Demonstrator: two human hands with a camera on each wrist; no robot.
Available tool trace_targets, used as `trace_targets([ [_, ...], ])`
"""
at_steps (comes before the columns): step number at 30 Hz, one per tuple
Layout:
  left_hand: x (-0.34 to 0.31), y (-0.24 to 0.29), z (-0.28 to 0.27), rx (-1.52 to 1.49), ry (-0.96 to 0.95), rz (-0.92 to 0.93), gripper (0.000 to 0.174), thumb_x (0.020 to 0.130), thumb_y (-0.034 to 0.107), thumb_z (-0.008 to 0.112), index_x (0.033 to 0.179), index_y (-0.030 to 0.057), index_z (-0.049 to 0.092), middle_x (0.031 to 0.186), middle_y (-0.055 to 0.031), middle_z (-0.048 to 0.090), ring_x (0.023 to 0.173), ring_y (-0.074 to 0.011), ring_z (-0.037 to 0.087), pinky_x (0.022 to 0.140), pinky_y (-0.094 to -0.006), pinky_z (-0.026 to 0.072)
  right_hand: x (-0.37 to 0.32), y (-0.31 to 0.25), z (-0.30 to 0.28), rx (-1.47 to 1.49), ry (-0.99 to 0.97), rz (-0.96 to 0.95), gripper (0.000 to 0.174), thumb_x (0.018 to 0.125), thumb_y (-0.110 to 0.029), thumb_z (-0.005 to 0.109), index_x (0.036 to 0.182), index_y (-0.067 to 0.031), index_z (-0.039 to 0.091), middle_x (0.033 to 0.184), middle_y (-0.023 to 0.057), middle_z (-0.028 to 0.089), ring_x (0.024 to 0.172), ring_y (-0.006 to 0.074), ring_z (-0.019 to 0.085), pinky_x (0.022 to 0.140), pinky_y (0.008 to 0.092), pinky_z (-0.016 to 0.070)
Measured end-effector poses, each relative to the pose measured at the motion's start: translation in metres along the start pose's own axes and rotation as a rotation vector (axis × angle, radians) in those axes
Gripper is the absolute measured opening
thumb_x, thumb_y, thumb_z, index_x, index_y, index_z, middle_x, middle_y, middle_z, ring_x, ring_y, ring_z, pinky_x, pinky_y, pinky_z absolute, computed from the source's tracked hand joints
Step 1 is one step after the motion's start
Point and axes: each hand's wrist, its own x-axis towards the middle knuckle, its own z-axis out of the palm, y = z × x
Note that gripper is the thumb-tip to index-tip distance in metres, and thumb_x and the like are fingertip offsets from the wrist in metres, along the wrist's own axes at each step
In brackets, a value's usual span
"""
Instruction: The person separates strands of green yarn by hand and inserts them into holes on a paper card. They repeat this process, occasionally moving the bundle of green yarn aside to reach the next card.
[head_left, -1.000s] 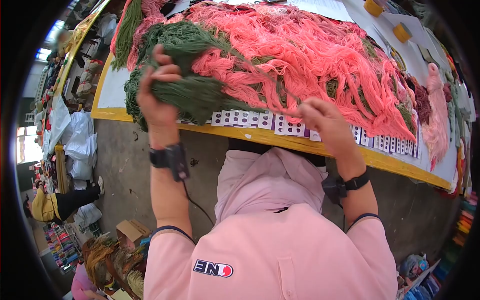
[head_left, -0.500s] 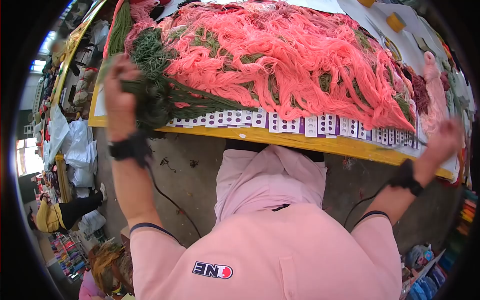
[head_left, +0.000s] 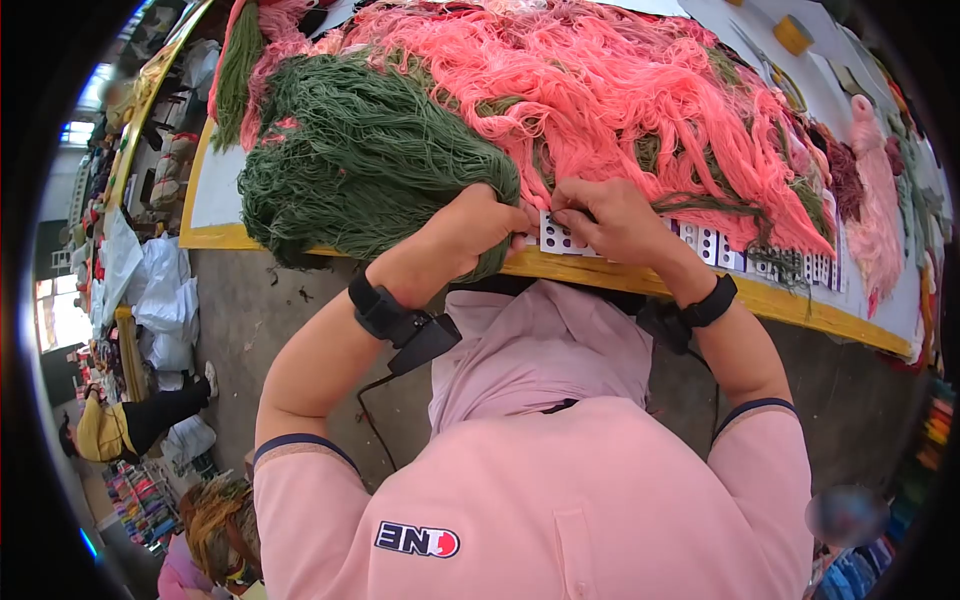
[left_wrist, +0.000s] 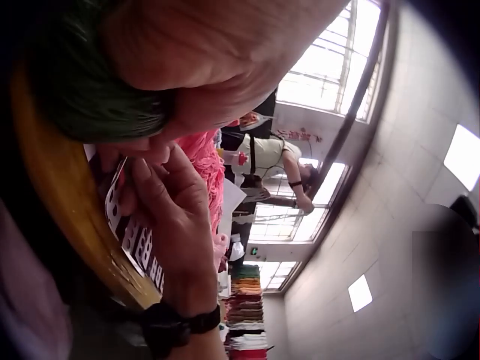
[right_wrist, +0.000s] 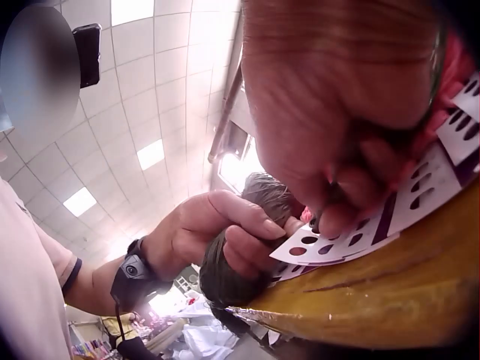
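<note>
A large hank of dark green yarn lies spread over the table's left front, its near end hanging past the edge. My left hand grips the right end of this hank, thumb and fingers bunched round it. Close to its fingertips, my right hand has thumb and forefinger pinched together, with a dark bit of yarn showing at the tips. Both hands work just over white cards with dark round holes along the table edge. A loose green strand bundle lies right of my right hand.
Tangled pink yarn heaps over the table behind my hands. A yellow strip runs along the table's front edge. Scissors and a yellow tape roll lie at the back right. A pale pink skein lies far right.
My left hand has come from the far left to the hank's right end, and the hank is spread wide. My right hand has returned from far right, leaving green strands on the pink yarn.
</note>
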Motion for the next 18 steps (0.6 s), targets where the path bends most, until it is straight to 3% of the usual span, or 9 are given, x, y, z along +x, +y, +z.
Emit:
trace_targets([
  [8, 0.000, 0.000, 0.014, 0.099, 0.084, 0.050, 0.008, 0.080, 0.000, 0.068, 0.086, -0.0047, 0.067, 0.070, -0.0057, 0.063, 0.053, -0.0115, 0.053, 0.048, -0.0265, 0.0411, 0.003, -0.006, 0.002, -0.230, 0.002, -0.086, 0.010, 0.085, -0.015, 0.060, 0.091, -0.0070, 0.062, 0.073, 0.0160, 0.065, 0.070, 0.0373, 0.063, 0.063, 0.0467, 0.0479],
  [11, 0.012, -0.014, 0.015, 0.093, 0.099, 0.257, 0.007, 0.077, 0.000, 0.066, 0.081, -0.0050, 0.064, 0.068, -0.0093, 0.064, 0.052, -0.0154, 0.057, 0.048, -0.0305, 0.0453, 0.004, -0.007, 0.003, -0.163, -0.011, -0.064, 0.011, 0.086, -0.015, 0.060, 0.092, -0.0053, 0.061, 0.073, 0.0168, 0.064, 0.070, 0.0378, 0.063, 0.063, 0.0471, 0.0473],
  [13, 0.011, -0.016, 0.005, 0.350, 0.185, 0.376, 0.009, 0.074, 0.002, 0.067, 0.080, -0.0043, 0.065, 0.067, -0.0099, 0.064, 0.052, -0.0162, 0.059, 0.050, -0.0316, 0.0475, 0.004, -0.002, 0.000, -0.025, -0.046, 0.008, 0.013, 0.087, -0.015, 0.059, 0.092, -0.0037, 0.061, 0.073, 0.0176, 0.064, 0.070, 0.0383, 0.063, 0.063, 0.0472, 0.0470],
  [14, 0.008, -0.015, 0.000, 0.479, 0.227, 0.435, 0.010, 0.073, 0.003, 0.068, 0.079, -0.0040, 0.065, 0.067, -0.0102, 0.064, 0.052, -0.0166, 0.060, 0.052, -0.0322, 0.0485, 0.003, 0.001, -0.001, -0.035, -0.045, -0.006, 0.011, 0.089, -0.012, 0.058, 0.093, -0.0024, 0.060, 0.072, 0.0161, 0.064, 0.067, 0.0326, 0.064, 0.062, 0.0433, 0.0478],
  [16, 0.005, -0.013, -0.011, 0.526, 0.238, 0.351, 0.014, 0.074, 0.006, 0.070, 0.080, -0.0047, 0.064, 0.068, -0.0090, 0.065, 0.053, -0.0147, 0.061, 0.052, -0.0308, 0.0490, -0.001, 0.003, -0.001, -0.047, -0.034, -0.026, 0.008, 0.092, -0.007, 0.056, 0.095, 0.0001, 0.058, 0.071, 0.0130, 0.063, 0.063, 0.0214, 0.067, 0.060, 0.0356, 0.0496],
  [18, 0.002, -0.013, -0.015, 0.534, 0.226, 0.259, 0.016, 0.078, 0.007, 0.072, 0.087, -0.0040, 0.064, 0.072, -0.0052, 0.065, 0.052, -0.0102, 0.057, 0.047, -0.0261, 0.0455, 0.000, 0.000, 0.000, -0.053, -0.038, 0.006, 0.008, 0.091, -0.007, 0.057, 0.095, 0.0000, 0.058, 0.073, 0.0135, 0.064, 0.062, 0.0225, 0.066, 0.060, 0.0360, 0.0495],
])
